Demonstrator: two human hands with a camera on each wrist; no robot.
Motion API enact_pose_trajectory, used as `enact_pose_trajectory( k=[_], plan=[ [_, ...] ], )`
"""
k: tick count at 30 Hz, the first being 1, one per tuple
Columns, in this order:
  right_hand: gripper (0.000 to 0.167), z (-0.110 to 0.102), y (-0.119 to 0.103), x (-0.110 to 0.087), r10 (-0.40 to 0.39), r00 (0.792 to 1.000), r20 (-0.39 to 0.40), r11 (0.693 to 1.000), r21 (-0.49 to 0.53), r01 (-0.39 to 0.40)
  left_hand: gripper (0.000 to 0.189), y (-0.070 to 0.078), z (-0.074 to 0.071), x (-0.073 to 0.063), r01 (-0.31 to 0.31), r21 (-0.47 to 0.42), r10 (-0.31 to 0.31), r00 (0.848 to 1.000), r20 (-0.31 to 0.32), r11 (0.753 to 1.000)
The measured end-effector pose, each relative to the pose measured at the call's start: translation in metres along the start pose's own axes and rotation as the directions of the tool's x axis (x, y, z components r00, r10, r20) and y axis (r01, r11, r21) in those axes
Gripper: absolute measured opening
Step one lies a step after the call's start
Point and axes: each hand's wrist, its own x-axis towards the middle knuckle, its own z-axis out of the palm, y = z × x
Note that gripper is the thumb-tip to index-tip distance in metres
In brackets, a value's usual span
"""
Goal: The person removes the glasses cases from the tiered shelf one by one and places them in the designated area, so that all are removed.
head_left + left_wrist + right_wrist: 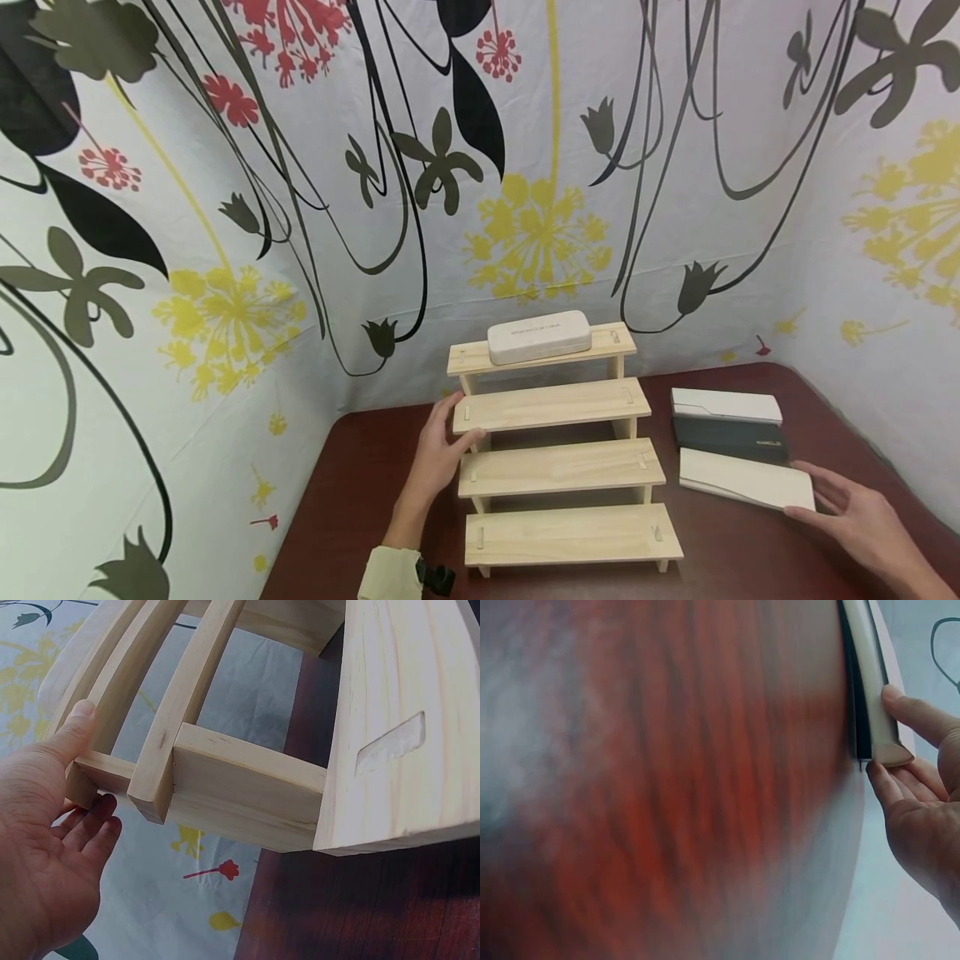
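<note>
A pale wooden step shelf (555,467) with several tiers stands on the table. My left hand (438,446) grips its left side near an upper tier; in the left wrist view that hand's thumb (75,727) lies along a board and the fingers curl beside it. A white glasses case (540,337) with small lettering lies on the top tier. At the right, my right hand (855,508) pinches the near right end of a cream glasses case (742,477), thumb on one side and fingers on the other. The right wrist view shows this cream case (870,675) edge-on.
Behind the cream case lie a dark green glasses case (727,437) and a white one (723,405), close together. The dark red table (375,500) meets a flower-patterned cloth (525,167) at the back and sides.
</note>
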Motion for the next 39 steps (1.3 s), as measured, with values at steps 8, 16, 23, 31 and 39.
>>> enact_pose_trajectory(
  k=[8, 16, 23, 31, 39],
  plan=[
    [0.083, 0.003, 0.005, 0.002, -0.054, 0.999, -0.008, 0.998, 0.017, 0.054, 0.082, -0.001, 0.001, -0.001, -0.003, 0.003, 0.003, 1.000, -0.003, 1.000],
    [0.084, 0.006, 0.005, 0.004, -0.055, 0.998, 0.009, 0.998, -0.031, 0.055, 0.082, -0.001, 0.001, -0.001, -0.001, 0.000, 0.001, 1.000, -0.004, 1.000],
    [0.092, 0.007, 0.001, 0.005, 0.009, 0.999, 0.038, 0.999, -0.046, -0.007, 0.081, -0.002, 0.001, 0.000, -0.005, 0.002, 0.005, 1.000, -0.008, 1.000],
    [0.104, 0.010, -0.005, 0.001, 0.042, 0.998, 0.045, 0.994, -0.102, -0.037, 0.081, -0.001, 0.001, 0.000, -0.004, 0.005, 0.004, 1.000, -0.006, 1.000],
    [0.099, 0.017, -0.006, 0.001, 0.054, 0.998, -0.016, 0.988, -0.142, -0.056, 0.080, -0.002, 0.001, 0.000, -0.008, 0.005, 0.008, 1.000, -0.011, 1.000]
  ],
)
